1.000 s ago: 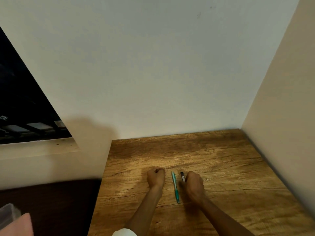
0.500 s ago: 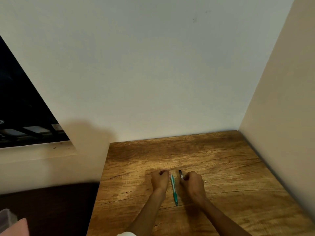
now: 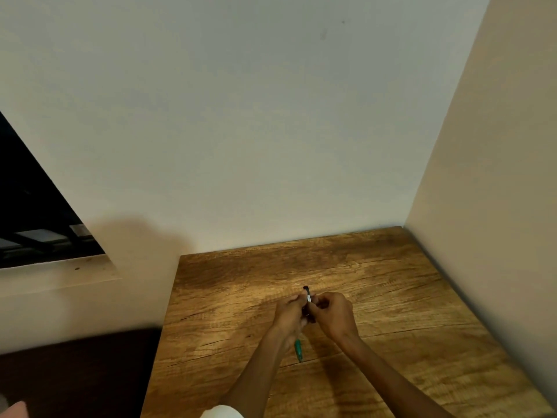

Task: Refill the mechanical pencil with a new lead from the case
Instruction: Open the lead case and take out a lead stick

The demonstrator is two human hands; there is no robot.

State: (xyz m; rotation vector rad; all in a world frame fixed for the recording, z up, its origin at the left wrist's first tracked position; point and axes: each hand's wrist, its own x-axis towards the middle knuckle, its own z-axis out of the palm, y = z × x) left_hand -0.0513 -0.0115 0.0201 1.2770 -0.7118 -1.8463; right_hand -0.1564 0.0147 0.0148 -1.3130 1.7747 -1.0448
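Left hand (image 3: 290, 312) and right hand (image 3: 333, 315) together, fingers curled in a grip.

A wooden table (image 3: 391, 297) (heavily grained) meets pale walls (image 3: 241, 116).

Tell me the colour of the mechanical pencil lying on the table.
Teal green; its lower end shows below the left hand in the head view: mechanical pencil.

a wood-grain counter (image 3: 391, 297) is sitting in a corner, meeting a pale back wall (image 3: 241, 116) and a cream side wall (image 3: 497, 206). a dark window (image 3: 27, 212) is showing at left, above a dark floor (image 3: 75, 372). warm light is falling across the wood.
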